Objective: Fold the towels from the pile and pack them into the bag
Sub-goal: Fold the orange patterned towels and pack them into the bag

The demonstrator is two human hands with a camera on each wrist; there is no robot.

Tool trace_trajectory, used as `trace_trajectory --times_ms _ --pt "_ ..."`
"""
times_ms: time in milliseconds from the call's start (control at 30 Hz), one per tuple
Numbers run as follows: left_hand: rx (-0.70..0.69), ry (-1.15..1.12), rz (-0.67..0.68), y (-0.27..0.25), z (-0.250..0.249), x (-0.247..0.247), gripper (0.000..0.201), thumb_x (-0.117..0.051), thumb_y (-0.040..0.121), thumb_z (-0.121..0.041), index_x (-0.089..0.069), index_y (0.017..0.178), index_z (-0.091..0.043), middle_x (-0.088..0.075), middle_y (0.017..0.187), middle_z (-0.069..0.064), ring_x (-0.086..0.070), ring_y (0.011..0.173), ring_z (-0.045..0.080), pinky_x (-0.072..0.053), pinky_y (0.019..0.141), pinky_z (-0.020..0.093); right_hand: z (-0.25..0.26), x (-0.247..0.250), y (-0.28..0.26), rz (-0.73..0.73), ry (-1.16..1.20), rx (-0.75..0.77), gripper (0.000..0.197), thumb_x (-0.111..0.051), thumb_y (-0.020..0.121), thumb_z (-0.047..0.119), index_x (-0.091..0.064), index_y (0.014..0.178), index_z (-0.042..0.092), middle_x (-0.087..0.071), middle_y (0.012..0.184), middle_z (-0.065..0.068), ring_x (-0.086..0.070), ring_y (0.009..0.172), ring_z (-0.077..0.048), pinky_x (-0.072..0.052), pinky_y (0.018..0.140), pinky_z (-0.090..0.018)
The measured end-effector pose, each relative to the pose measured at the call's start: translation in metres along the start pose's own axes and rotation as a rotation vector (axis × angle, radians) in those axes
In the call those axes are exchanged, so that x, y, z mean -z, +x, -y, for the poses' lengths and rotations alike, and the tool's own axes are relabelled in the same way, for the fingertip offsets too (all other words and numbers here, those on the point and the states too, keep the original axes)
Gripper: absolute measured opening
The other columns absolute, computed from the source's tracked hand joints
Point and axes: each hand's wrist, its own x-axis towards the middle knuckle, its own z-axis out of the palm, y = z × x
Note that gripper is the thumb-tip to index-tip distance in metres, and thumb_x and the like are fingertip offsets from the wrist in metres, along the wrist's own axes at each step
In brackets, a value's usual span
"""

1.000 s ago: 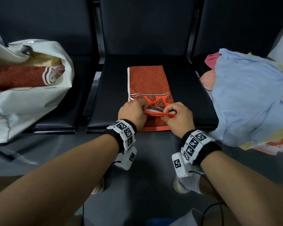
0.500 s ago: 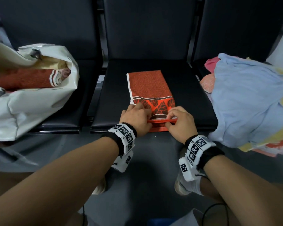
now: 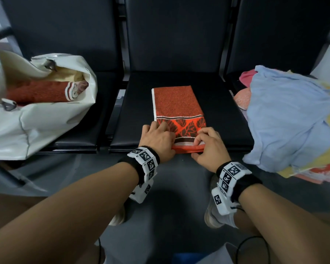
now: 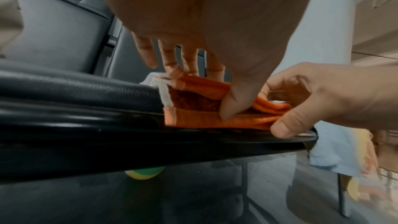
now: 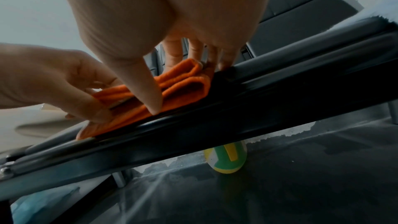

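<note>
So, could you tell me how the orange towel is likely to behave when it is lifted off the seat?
The orange towel is probably floppy: its layers bend softly where both hands pinch them. It looks light and its looped surface unlikely to slip. Lifted by one end, it may well unfold.

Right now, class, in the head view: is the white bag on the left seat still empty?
No, the white bag already holds a rolled rust-red towel, while the orange towel lies on the middle seat.
</note>
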Motion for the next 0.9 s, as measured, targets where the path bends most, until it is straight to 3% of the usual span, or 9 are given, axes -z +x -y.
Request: trace_trajectory --times_ms 167,333,567,667,767,900 --pt "-0.015 0.052 0.054 0.0 0.001 -0.006 0.041 -0.076 0.079 -0.038 -0.056 0.114 -0.028 -0.041 0.131 0.0 -0.039 0.12 0.028 -0.04 0.098 0.044 0.006 -0.001 -0.002 0.028 -0.126 -0.007 0.043 -0.083 0.06 0.0 -0.057 0.088 0.018 -0.049 0.123 0.001 -0.049 0.116 -0.023 -0.043 0.098 -0.038" --pt "-0.024 0.122 -0.06 -0.003 -0.001 -0.02 0.036 -0.058 0.092 -0.02 -0.049 0.127 -0.025 -0.043 0.133 0.001 -0.042 0.119 0.028 -0.042 0.091 0.041 0.01 -0.002 -0.001 -0.009 -0.222 0.034 0.047 -0.074 0.057 -0.01 -0.057 0.091 0.017 -0.052 0.112 -0.001 -0.052 0.102 -0.025 -0.045 0.086 -0.037" --pt "-0.026 0.027 -0.073 -0.004 0.003 -0.01 0.042 -0.06 0.083 -0.027 -0.053 0.125 -0.026 -0.055 0.124 -0.001 -0.053 0.113 0.027 -0.042 0.091 0.039 0.012 0.002 0.007 -0.109 -0.209 0.061 0.038 -0.059 0.067 -0.014 -0.064 0.094 0.012 -0.062 0.096 -0.006 -0.057 0.087 -0.033 -0.051 0.074 -0.043" --pt "-0.002 -0.077 -0.118 -0.003 0.005 0.004 0.036 -0.057 0.087 -0.024 -0.059 0.123 -0.027 -0.067 0.117 0.0 -0.062 0.107 0.03 -0.041 0.092 0.039 0.017 0.007 0.011 -0.062 -0.224 0.015 0.038 -0.065 0.071 -0.004 -0.065 0.105 0.013 -0.064 0.103 -0.004 -0.057 0.095 -0.032 -0.049 0.082 -0.041" --pt "0.112 -0.203 -0.111 0.002 0.009 0.017 0.029 -0.054 0.092 -0.026 -0.062 0.12 -0.029 -0.073 0.11 0.006 -0.064 0.103 0.034 -0.041 0.091 0.038 0.019 0.011 0.01 0.009 -0.282 0.002 0.047 -0.076 0.072 0.011 -0.062 0.116 0.019 -0.059 0.116 0.002 -0.053 0.107 -0.026 -0.046 0.088 -0.04" --pt "0.194 -0.32 -0.081 0.01 0.016 0.029 0.022 -0.054 0.095 -0.032 -0.062 0.115 -0.03 -0.07 0.105 0.009 -0.062 0.099 0.037 -0.041 0.079 0.036 0.019 0.009 0.009 0.039 -0.375 0.0 0.061 -0.078 0.07 0.011 -0.056 0.126 0.023 -0.053 0.124 0.003 -0.05 0.111 -0.025 -0.044 0.091 -0.039"
